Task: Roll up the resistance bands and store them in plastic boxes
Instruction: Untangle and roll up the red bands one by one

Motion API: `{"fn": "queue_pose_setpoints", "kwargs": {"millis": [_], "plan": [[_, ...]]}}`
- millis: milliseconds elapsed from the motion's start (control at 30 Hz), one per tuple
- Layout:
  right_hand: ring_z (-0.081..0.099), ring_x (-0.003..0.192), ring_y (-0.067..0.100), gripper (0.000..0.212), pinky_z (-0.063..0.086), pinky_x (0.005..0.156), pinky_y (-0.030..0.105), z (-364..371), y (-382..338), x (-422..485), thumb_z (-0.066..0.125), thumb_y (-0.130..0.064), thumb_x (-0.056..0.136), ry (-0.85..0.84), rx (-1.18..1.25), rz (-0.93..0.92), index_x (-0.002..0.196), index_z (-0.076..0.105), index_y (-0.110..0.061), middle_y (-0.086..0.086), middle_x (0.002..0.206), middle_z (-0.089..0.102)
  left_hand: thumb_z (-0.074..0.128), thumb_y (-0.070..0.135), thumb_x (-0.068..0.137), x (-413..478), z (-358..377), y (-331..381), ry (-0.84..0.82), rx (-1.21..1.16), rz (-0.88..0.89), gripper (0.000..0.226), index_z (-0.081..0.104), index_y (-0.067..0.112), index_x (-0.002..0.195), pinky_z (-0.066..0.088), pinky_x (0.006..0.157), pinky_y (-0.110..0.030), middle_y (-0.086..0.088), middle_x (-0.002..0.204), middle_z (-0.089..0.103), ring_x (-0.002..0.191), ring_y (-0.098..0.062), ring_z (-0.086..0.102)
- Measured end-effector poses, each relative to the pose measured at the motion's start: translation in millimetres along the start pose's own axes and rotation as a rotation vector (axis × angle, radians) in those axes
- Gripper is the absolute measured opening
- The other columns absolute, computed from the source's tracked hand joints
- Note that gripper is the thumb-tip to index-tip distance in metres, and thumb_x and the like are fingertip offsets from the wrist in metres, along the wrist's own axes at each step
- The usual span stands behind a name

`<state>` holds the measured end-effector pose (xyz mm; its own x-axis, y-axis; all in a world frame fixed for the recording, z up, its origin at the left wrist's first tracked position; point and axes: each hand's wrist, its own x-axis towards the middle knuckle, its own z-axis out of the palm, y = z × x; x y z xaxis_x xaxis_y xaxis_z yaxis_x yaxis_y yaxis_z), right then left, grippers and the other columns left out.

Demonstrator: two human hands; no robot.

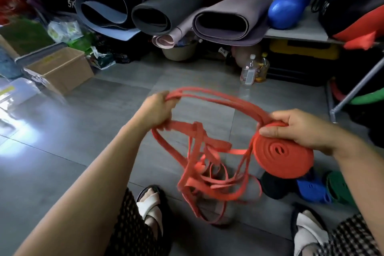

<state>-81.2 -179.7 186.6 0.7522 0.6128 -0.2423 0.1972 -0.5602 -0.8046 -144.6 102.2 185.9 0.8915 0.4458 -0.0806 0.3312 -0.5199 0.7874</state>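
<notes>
Head view. The right hand (301,129) holds a flat coil (284,156) of red resistance band. The thumb presses on the coil's near rim and the other fingers curl over its far edge, so the coil sits clamped between them with its spiral face turned toward the camera.

The left hand (158,110) is raised to the left of the coil, its fingers closed round several loose strands (209,97) of the same band. These strands arc across from that fist to the coil. Below the two hands the remaining band hangs as a knotted tangle (207,170) reaching down to the grey tiled floor (83,131) between the person's two white sandals.

Open floor lies ahead and to the left of the hands. A cardboard box (62,68) borders it on the left. Two bottles (252,70) and a shelf of rolled mats (228,21) border it ahead, and a metal rack leg (353,89) stands on the right. Dark, blue and green items (311,189) lie on the floor just under the coil.
</notes>
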Motion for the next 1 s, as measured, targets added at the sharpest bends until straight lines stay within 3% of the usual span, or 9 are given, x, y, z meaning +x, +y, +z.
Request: {"fn": "queue_pose_setpoints", "kwargs": {"millis": [67,133,233,400,600,700,767,933,1000], "plan": [[0.061,0.090,0.007,0.038,0.042,0.068,0.016,-1,9,2,0.069,-0.032,0.074,0.018,-0.171,0.042,0.110,0.066,-0.019,0.000,0.102,0.069,0.042,0.001,0.088,3,3,-10,-0.062,-0.050,-0.157,0.020,0.055,0.007,0.075,0.037,0.029,-0.019,-0.002,0.035,0.048,0.023,-0.014,0.043],[0.056,0.100,0.011,0.036,0.035,0.070,0.018,-4,22,3,0.066,-0.026,0.082,0.060,-0.326,0.101,0.117,0.063,-0.016,0.002,0.111,0.064,0.038,-0.003,0.089,10,-12,-5,0.046,-0.610,-0.267,0.023,0.049,0.007,0.073,0.037,0.029,-0.017,0.000,0.032,0.045,0.024,-0.012,0.042],[0.057,0.077,0.018,0.020,0.036,0.061,0.026,-9,33,1,0.064,-0.028,0.085,0.078,-0.434,0.209,0.094,0.071,-0.012,0.010,0.090,0.069,0.032,-0.005,0.087,23,-44,-15,0.132,-1.300,-0.376,0.022,0.046,0.004,0.074,0.044,0.037,-0.017,-0.007,0.046,0.055,0.035,-0.012,0.054],[0.060,0.074,0.023,0.013,0.042,0.067,0.032,-6,43,0,0.066,-0.033,0.083,0.018,-0.473,0.237,0.075,0.067,-0.021,0.010,0.078,0.069,0.037,-0.011,0.051,29,-66,-48,0.306,-1.620,-0.266,0.028,0.046,-0.003,0.077,0.044,0.036,-0.017,-0.013,0.056,0.055,0.037,-0.017,0.055],[0.059,0.074,0.025,0.023,0.040,0.064,0.033,-25,43,-7,0.069,-0.038,0.077,0.265,-0.363,0.182,0.072,0.065,-0.016,0.010,0.072,0.066,0.044,0.005,0.087,38,-77,-86,0.509,-1.032,-0.427,0.016,0.044,0.008,0.072,0.052,0.052,-0.028,-0.003,0.050,0.052,0.049,-0.014,0.058],[0.057,0.063,0.014,0.043,0.038,0.057,0.023,-28,34,-11,0.063,-0.064,0.062,0.323,-0.272,0.043,0.066,0.064,-0.021,0.002,0.062,0.064,0.056,0.025,0.092,27,-62,-79,0.270,-0.104,-0.521,0.025,0.054,0.000,0.094,0.056,0.067,-0.035,-0.016,0.084,0.063,0.078,-0.028,0.063],[0.057,0.064,0.010,0.019,0.039,0.062,0.014,-21,21,-11,0.070,-0.045,0.070,0.304,-0.287,-0.047,0.066,0.062,-0.028,-0.003,0.068,0.066,0.063,0.041,0.084,20,-50,-70,0.127,0.528,-0.487,0.054,0.052,-0.006,0.108,0.050,0.081,-0.040,-0.023,0.101,0.060,0.093,-0.035,0.059],[0.059,0.081,0.016,0.015,0.041,0.074,0.029,9,-4,-7,0.072,-0.035,0.074,0.183,-0.453,-0.197,0.081,0.061,-0.028,-0.001,0.083,0.067,0.073,0.008,0.075,-34,32,22,-0.282,-0.167,0.214,0.039,0.059,0.008,0.112,0.044,0.088,-0.023,-0.003,0.106,0.061,0.093,-0.010,0.058],[0.060,0.085,0.019,0.018,0.045,0.077,0.036,17,-12,-8,0.071,-0.036,0.074,0.151,-0.452,-0.220,0.082,0.056,-0.030,0.001,0.087,0.067,0.076,0.007,0.071,-53,67,42,-0.518,-0.169,0.375,0.052,0.056,0.010,0.119,0.040,0.093,-0.014,0.004,0.111,0.060,0.103,-0.004,0.055]]}}
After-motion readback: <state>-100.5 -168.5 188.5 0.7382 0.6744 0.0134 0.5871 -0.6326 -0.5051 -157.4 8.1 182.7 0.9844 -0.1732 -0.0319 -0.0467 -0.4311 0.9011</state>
